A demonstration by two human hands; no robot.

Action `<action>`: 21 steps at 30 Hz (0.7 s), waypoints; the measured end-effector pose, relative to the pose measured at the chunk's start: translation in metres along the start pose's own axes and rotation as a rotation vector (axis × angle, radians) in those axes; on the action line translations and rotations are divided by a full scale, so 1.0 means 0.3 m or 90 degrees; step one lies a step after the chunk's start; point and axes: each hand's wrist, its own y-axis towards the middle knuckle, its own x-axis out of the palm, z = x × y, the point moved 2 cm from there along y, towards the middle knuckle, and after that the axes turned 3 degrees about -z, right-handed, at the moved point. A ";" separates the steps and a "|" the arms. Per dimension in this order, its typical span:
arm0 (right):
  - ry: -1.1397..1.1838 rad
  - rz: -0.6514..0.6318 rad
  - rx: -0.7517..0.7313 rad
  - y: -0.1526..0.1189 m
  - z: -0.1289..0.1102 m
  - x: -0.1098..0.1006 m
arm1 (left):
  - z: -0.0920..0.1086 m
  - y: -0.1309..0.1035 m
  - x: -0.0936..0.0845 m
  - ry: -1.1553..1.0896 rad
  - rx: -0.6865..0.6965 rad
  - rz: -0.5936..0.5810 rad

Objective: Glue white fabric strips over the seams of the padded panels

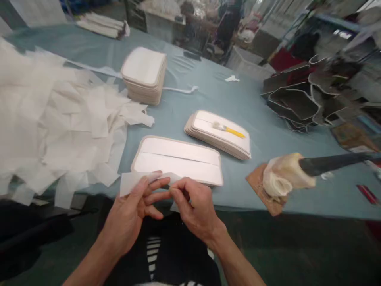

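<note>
Both hands pinch one white strip point(131, 182) at the counter point(208, 91) edge: left hand point(135, 208) grips its left part, right hand point(192, 206) its right end. At 9 o'clock lies a scrap heap point(50, 119); at 12 a flat pad point(178, 159); at 3 a glue-caked brush point(285, 174).

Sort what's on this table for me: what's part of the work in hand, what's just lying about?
In hand:
left hand and right hand, both pinching a white strip
flat panel just beyond them

Lying about:
strip pile
panel stack
brush on a second stack
dark pieces
</note>
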 end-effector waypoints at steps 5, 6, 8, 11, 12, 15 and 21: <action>0.024 0.027 0.037 -0.067 -0.025 -0.031 | 0.022 0.010 -0.022 -0.047 -0.045 -0.024; -0.003 0.006 0.023 -0.082 -0.029 -0.028 | 0.024 0.015 -0.026 -0.061 -0.058 -0.030; -0.066 -0.046 0.008 -0.110 -0.031 -0.018 | 0.027 0.024 -0.033 -0.086 -0.082 -0.039; -0.120 -0.107 0.037 -0.138 -0.027 -0.008 | 0.024 0.031 -0.042 -0.099 -0.098 -0.050; -0.126 -0.114 0.045 -0.142 -0.028 -0.010 | 0.022 0.031 -0.044 -0.096 -0.099 -0.053; -0.112 -0.084 0.051 -0.132 -0.044 -0.031 | 0.013 0.027 -0.046 -0.077 -0.099 -0.069; -0.010 -0.071 0.069 -0.067 -0.081 -0.046 | 0.008 0.027 -0.050 -0.055 -0.084 -0.068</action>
